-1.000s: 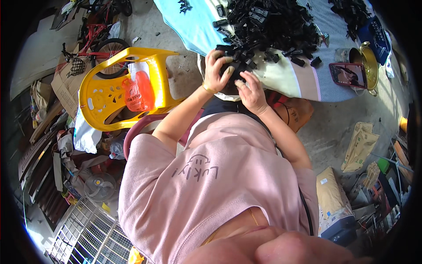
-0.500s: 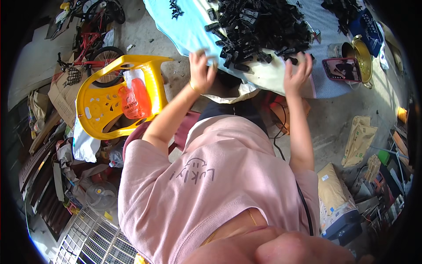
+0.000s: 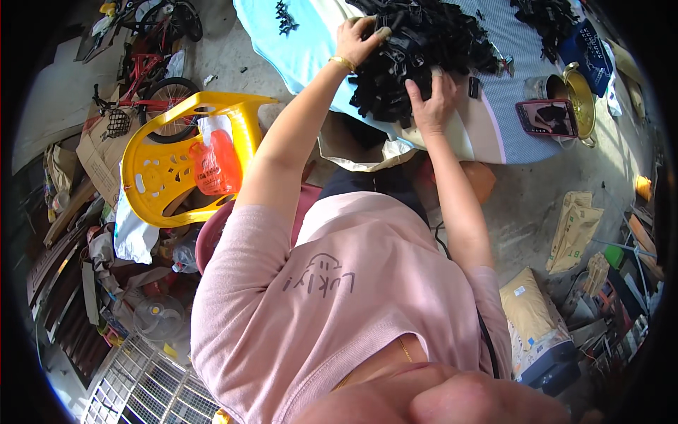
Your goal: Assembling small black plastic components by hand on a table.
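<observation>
A big heap of small black plastic pieces (image 3: 395, 74) lies on the cloth-covered table (image 3: 494, 141) and reaches close to its near edge. Against the heap's far left side rests my left hand (image 3: 359, 42), a gold bracelet at the wrist, fingers apart. My right hand (image 3: 433, 102) touches the near right side, with its thumb and fingers spread around the pieces. One loose black piece (image 3: 474, 87) sits just right of that hand. Below the table edge, in front of my lap, a pale bag (image 3: 371, 157) gapes open.
A phone (image 3: 547, 118) leans by a metal cup (image 3: 544, 88) and a brass-coloured pot (image 3: 580, 106) at the table's right. More black pieces (image 3: 547, 27) lie beyond, and a small cluster (image 3: 285, 19) at far left. A yellow chair (image 3: 159, 166) stands left, before a red bicycle (image 3: 145, 67).
Both hands have moved onto the heap, the left forward and right, the right inward to the left. The heap is gathered more tightly and sits nearer the table edge.
</observation>
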A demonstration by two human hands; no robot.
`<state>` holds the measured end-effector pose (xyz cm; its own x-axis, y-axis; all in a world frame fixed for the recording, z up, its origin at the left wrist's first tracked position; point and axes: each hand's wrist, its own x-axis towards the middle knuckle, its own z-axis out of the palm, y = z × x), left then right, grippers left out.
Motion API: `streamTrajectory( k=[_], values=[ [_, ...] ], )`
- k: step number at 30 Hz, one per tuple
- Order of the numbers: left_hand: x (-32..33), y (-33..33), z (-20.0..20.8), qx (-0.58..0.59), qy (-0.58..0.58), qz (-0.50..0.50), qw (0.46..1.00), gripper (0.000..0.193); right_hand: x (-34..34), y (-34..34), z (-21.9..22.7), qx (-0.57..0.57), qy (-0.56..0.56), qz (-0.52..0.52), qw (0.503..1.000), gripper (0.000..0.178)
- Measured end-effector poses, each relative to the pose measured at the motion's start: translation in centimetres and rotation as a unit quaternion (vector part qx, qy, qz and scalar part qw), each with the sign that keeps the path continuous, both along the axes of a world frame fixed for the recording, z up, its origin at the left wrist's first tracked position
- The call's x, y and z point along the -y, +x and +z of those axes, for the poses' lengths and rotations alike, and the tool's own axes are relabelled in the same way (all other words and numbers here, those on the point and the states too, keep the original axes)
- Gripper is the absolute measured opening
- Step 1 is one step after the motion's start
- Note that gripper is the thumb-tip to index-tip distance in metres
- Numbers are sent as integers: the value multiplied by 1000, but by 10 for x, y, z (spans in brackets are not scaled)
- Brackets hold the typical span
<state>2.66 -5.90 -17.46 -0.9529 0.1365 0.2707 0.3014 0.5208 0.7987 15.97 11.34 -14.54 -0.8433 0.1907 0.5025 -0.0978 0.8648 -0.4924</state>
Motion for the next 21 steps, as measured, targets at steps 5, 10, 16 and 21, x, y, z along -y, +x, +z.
streamTrajectory(
  k=[5, 10, 16, 21],
  values=[
    [5, 40, 15, -14, -12, -46, 999, 37, 19, 13, -4, -4, -17, 45, 999, 56],
    [17, 80, 26, -16, 103, -17, 994, 30, 32, 30, 2, -31, -17, 133, 991, 53],
    [37, 126, 42, -39, 72, -5, 997, 29, 41, 49, -5, -33, -53, 188, 980, 48],
    [46, 156, 35, -37, 80, 51, 995, 24, 52, 64, 0, -30, -49, 252, 966, 39]
  ],
)
